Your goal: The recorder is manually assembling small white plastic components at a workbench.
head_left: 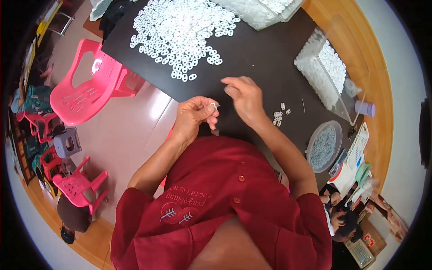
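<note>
My left hand (192, 116) is in front of my body, near the table's edge. Its thumb and fingers pinch a small white two-hole plastic piece (213, 105), with a thin metal bit sticking out toward the right. To the right and slightly higher, my right hand (246, 100) is over the dark table with its fingers curled together. Whatever it may hold is too small or hidden to make out. A large heap of white two-hole pieces (180, 33) lies farther off on the table. Several loose two-hole pieces (278, 118) are right of my right hand.
A thin needle-like rod (303, 106) lies on the dark table (234, 49). Right of it stand a clear bin (310, 76) of white pieces and a round tub (307, 152) of small grey-blue metal bits. Another clear bin (258, 20) is at the back. Pink chairs (85, 96) stand on the left.
</note>
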Action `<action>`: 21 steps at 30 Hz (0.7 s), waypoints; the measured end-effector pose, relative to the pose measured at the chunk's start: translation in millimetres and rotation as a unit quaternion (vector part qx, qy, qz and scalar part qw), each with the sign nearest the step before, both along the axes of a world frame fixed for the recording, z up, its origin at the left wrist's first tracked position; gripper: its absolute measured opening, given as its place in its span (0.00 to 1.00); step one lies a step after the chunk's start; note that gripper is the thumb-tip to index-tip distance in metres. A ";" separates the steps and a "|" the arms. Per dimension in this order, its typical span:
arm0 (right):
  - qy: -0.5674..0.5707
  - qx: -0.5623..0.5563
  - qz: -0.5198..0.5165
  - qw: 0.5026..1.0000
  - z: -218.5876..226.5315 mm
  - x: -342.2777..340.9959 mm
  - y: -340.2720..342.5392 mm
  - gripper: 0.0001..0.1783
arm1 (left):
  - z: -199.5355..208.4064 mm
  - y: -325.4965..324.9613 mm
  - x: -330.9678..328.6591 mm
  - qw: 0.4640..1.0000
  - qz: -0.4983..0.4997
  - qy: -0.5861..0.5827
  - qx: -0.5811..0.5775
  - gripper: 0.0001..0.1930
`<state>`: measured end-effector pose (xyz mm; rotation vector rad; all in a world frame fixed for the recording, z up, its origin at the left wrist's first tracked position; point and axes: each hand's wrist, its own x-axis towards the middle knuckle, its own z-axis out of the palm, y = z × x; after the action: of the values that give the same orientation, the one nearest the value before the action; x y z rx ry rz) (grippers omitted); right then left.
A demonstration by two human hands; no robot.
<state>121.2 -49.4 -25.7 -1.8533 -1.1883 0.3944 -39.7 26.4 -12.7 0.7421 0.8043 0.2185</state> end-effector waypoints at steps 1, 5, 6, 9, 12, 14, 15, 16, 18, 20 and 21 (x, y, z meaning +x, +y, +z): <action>-0.081 0.030 0.028 0.996 -8.5 -5.1 13.5 0.11 | 1.3 1.8 -6.3 1.000 0.014 -0.004 -0.005 0.06; -0.130 0.038 0.051 0.990 -31.6 -26.4 56.5 0.11 | 1.4 8.2 -23.9 0.998 0.061 -0.018 -0.001 0.07; -0.158 0.024 0.073 0.984 -36.4 -29.7 63.1 0.09 | 1.6 9.4 -26.6 0.997 0.076 -0.027 -0.003 0.07; -0.221 0.008 0.120 0.968 -45.1 -30.6 72.8 0.07 | 6.1 11.8 -28.0 0.995 0.095 -0.024 0.005 0.07; -0.258 0.015 0.138 0.956 -49.0 -29.0 71.8 0.06 | 4.3 14.0 -28.2 0.994 0.107 -0.016 0.009 0.06; -0.261 0.023 0.130 0.956 -47.6 -22.6 65.1 0.06 | 3.5 16.6 -25.0 0.995 0.100 -0.015 0.004 0.06; -0.244 0.019 0.109 0.963 -43.6 -18.6 57.2 0.08 | 3.4 16.9 -23.6 0.995 0.097 -0.012 0.000 0.06; -0.227 0.014 0.088 0.970 -39.1 -14.3 48.6 0.09 | 3.2 17.8 -21.1 0.996 0.093 -0.013 -0.003 0.06; -0.220 -0.009 0.061 0.974 -32.4 -5.0 30.9 0.10 | 4.8 20.4 -12.4 0.997 0.076 0.004 0.011 0.06; -0.106 -0.033 0.018 0.994 -29.8 4.6 11.5 0.10 | 9.1 19.7 -1.1 0.998 0.062 -0.003 0.012 0.07; -0.062 -0.044 -0.005 0.997 -27.5 8.4 1.7 0.09 | 10.2 19.4 4.0 0.998 0.052 -0.010 0.014 0.07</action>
<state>129.6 -47.6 -53.2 -1.9827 -1.2624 0.3358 -35.8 45.8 -2.5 0.7238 0.8226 0.3309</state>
